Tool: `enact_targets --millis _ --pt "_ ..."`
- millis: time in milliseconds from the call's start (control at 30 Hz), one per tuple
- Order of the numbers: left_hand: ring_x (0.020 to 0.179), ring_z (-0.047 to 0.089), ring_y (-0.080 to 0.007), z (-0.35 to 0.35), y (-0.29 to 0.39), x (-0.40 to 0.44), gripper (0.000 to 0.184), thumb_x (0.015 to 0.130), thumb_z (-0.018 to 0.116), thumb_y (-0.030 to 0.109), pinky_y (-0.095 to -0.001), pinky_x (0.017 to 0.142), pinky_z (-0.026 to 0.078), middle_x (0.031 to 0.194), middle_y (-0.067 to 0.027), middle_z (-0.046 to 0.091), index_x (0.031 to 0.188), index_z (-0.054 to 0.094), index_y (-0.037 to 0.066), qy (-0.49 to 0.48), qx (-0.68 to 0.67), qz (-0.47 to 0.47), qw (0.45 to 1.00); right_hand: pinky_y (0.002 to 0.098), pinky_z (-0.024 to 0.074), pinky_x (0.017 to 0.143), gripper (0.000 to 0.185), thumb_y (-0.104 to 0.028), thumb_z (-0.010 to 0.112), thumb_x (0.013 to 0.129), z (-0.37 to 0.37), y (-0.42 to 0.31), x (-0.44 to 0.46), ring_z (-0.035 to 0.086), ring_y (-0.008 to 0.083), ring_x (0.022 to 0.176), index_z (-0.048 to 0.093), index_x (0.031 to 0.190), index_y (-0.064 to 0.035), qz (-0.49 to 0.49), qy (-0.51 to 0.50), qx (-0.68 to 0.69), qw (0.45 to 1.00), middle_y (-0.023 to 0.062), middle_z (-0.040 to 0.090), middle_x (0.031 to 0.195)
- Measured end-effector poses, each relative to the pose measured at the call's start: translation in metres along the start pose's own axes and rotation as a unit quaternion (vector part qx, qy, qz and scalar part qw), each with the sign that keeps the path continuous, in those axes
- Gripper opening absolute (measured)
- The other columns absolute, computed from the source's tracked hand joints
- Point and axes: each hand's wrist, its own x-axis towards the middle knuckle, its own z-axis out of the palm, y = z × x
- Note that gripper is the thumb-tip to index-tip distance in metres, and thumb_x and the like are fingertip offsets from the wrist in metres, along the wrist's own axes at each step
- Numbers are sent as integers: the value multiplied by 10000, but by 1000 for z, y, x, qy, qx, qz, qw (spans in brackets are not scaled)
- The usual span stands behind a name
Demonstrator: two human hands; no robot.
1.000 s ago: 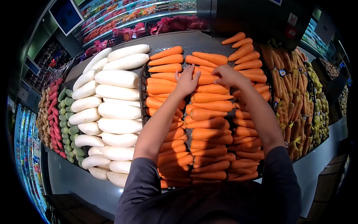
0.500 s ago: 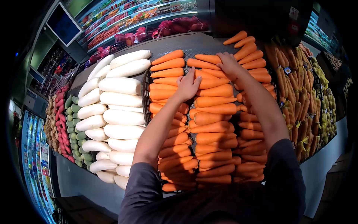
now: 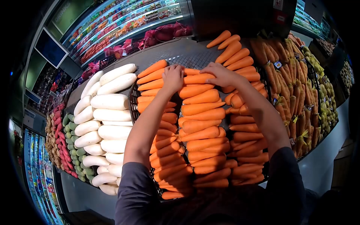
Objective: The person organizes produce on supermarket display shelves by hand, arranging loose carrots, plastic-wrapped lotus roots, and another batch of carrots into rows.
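Note:
Orange carrots [image 3: 203, 114] lie in stacked rows in a black crate [image 3: 134, 101]. At the far end of the middle row, my left hand [image 3: 173, 78] rests with bent fingers at the thick end of a carrot [image 3: 195, 78]. My right hand [image 3: 221, 75] is curled over the other end of that carrot. The carrot lies crosswise between both hands, with another one just behind it. My fingertips are partly hidden behind the knuckles. Further carrots [image 3: 232, 52] fan out beyond my right hand.
White radishes [image 3: 114, 115] are piled left of the carrots, with green [image 3: 80, 159] and red vegetables [image 3: 60, 127] beyond. Bagged carrots [image 3: 296, 86] stand to the right. Behind are pink bags [image 3: 165, 33], a dark mat [image 3: 187, 48] and lit shelves [image 3: 127, 22].
My left hand has moved up to the far end of the middle row and closed at a carrot. My right hand has moved down to the same carrot. The view has shifted.

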Motion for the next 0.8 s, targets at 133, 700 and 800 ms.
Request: enact_targets --millis 133,700,800 --pt "1371 433 -347 0 -5 12 280 1024 533 261 -566 1100 291 1358 -31 620 1250 684 191 -47 43 52 997 421 423 1054 447 -235 713 920 -6 0 -2 526 343 1165 646 1346 -119 -17 -21 7 1000 138 584 1199" --pt "1371 493 -281 -14 49 39 457 1075 449 378 -551 1156 211 1424 -105 575 1471 516 161 -217 8 92 972 550 248 1194 429 -226 636 946 -51 78 0 372 365 1415 637 1373 -184 198 145 -300 922 100 520 1465" --pt "1391 476 -307 -1 60 75 489 1035 502 389 -603 1152 238 1479 -118 536 1468 513 163 -175 -29 115 977 560 218 1211 479 -317 650 945 -88 64 11 337 359 1449 612 1413 -222 257 47 -237 936 89 491 1507"
